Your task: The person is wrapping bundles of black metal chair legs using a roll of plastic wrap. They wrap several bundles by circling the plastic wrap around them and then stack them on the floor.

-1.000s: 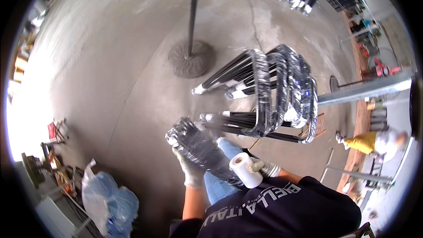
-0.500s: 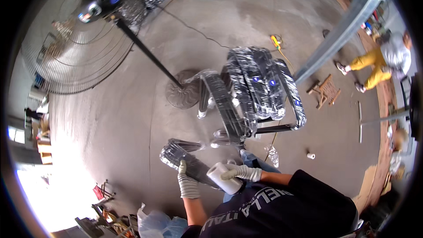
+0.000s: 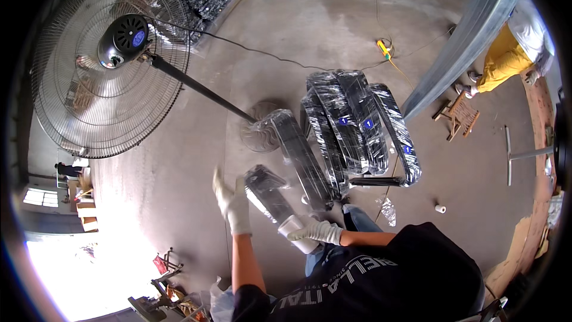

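- My right hand, in a white knitted glove, is wrapped around a white roll of clear stretch film.
- My left hand, gloved the same way, is spread open with the fingers up, holding nothing, just at 9 o'clock of the film-wrapped black metal bar.
- That wrapped bar lies between my two hands, its near end touching the roll.
- At 1 o'clock from the bar, near it, stands a cluster of black bent-tube metal frames wrapped in clear film on the grey concrete floor.
- At 10 o'clock, well apart, a large black pedestal fan with a wire cage leans over its round base.
- At 2 o'clock, far off, a person in yellow trousers is partly behind a tilted grey metal post.
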### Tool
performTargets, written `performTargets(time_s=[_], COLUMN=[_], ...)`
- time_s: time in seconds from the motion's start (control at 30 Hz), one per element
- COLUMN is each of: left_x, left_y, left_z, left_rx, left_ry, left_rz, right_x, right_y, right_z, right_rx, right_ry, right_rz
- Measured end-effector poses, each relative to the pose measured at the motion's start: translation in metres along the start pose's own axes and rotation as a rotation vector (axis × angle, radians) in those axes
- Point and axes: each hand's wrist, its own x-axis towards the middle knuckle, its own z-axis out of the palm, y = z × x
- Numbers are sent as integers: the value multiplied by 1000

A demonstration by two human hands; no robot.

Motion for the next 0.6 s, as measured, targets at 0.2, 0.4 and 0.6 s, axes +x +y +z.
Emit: performTargets(time_s=[0.2, 0.4, 0.6], left_x=[109, 163, 115], left_y=[25, -104, -71], left_z=[163, 271, 276], left_rx=[398, 166, -930], left_ry=[-547, -922, -782], left_rz=[519, -297, -1114], right_x=[-7, 9, 7], right_y=[-5, 26, 35], right_z=[-32, -23, -32], right_rx=[-304, -349, -278], right_ry=[147, 239, 361], right_rz=[50, 31, -21])
